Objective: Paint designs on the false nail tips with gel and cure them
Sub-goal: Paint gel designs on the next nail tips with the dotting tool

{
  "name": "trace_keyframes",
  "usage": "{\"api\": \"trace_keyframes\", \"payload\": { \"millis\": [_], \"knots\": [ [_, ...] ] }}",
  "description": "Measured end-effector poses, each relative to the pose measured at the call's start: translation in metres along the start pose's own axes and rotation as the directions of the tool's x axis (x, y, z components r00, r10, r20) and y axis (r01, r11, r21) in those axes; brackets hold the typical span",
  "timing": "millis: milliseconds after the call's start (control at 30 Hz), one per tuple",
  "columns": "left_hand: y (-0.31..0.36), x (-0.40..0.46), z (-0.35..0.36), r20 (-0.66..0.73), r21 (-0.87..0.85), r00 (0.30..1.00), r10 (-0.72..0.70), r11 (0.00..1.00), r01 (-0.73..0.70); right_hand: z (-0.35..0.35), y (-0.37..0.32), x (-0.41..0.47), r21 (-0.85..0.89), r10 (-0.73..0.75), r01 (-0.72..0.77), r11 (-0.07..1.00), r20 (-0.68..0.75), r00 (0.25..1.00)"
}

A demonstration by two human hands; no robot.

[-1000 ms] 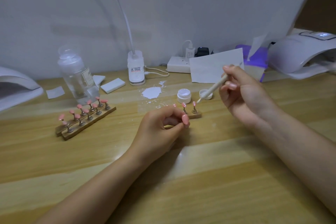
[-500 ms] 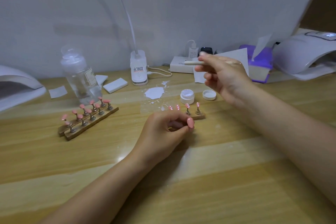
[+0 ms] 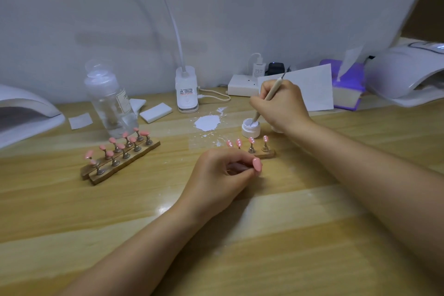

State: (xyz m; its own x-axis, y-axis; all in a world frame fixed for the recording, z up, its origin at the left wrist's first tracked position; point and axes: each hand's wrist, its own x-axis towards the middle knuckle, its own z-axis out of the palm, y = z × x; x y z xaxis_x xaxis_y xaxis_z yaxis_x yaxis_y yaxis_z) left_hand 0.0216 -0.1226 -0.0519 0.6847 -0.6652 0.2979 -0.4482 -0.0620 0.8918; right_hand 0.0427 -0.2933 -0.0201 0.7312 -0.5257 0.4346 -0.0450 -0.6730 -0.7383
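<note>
Wooden table (image 3: 288, 235): bottle (image 3: 109, 101) label unreadable.

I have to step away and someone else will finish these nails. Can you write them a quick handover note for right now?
Right hand grips the dotting pen, its tip dipped in the open white gel jar.
Left hand rests on the table, fingers curled at the near end of the small nail stand; whether it grips the stand is unclear.
That stand's pink tips show small white marks, so painting appears started.
Two more stands of pink tips sit to the left; any design on them is too small to tell.
Left: finish painting, then cure in the lamp at right.
</note>
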Motion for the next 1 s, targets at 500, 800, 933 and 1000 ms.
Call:
{"api": "trace_keyframes", "payload": {
  "millis": [500, 800, 933, 1000],
  "knots": [
    [-0.002, 0.000, -0.001, -0.003, 0.026, 1.000, 0.002, 1.000, -0.001, -0.020, -0.009, -0.011, 0.216, 0.030, -0.025, 0.976, -0.021, 0.999],
    [-0.003, 0.001, -0.001, 0.013, 0.077, 1.000, 0.019, 0.997, -0.020, -0.018, -0.015, -0.090, 0.678, 0.193, -0.179, 0.713, 0.056, 0.980],
    [-0.003, 0.000, -0.001, 0.007, 0.084, 1.000, 0.025, 0.996, -0.025, -0.015, -0.016, -0.095, 0.702, 0.115, -0.152, 0.695, 0.101, 0.988],
    [-0.003, 0.001, -0.001, 0.003, 0.090, 1.000, 0.030, 0.995, -0.030, -0.015, -0.016, -0.095, 0.737, 0.083, -0.149, 0.659, 0.126, 0.989]
  ]
}}
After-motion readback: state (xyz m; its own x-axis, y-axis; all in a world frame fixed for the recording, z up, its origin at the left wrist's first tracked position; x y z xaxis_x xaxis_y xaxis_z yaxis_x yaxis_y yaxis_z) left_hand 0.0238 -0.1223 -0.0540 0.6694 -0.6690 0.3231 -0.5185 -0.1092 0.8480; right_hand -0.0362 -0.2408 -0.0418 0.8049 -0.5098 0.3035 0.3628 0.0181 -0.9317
